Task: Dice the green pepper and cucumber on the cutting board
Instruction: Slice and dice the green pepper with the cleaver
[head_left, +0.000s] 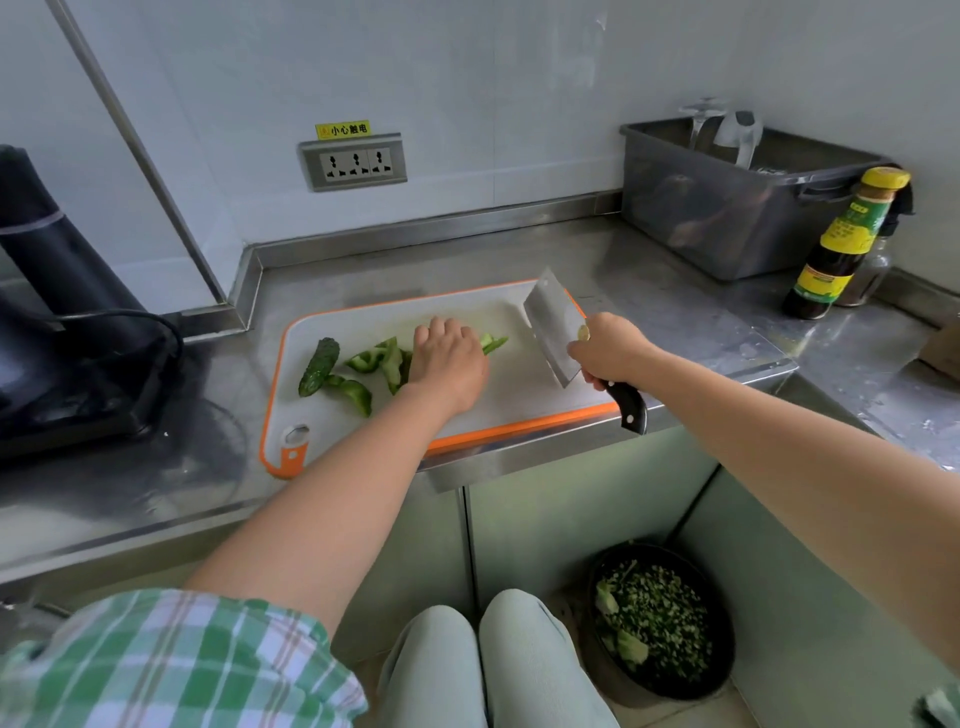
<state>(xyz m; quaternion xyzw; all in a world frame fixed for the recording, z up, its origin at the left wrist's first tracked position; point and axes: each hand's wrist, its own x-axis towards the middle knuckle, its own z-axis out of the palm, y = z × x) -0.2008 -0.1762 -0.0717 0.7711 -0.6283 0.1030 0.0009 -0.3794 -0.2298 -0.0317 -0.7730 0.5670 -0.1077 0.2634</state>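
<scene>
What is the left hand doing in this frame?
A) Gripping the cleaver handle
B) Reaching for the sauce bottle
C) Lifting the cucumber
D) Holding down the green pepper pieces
D: the left hand lies over the green pepper pieces on the cutting board. The cucumber lies apart, further to the left, and the right hand grips the cleaver.

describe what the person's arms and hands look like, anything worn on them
Both forearms are bare. The left hand and right hand wear no gloves, and no watch or bracelet shows at either wrist. A short sleeve in green, white and pinkish plaid covers the left upper arm; the right sleeve is out of view.
</scene>
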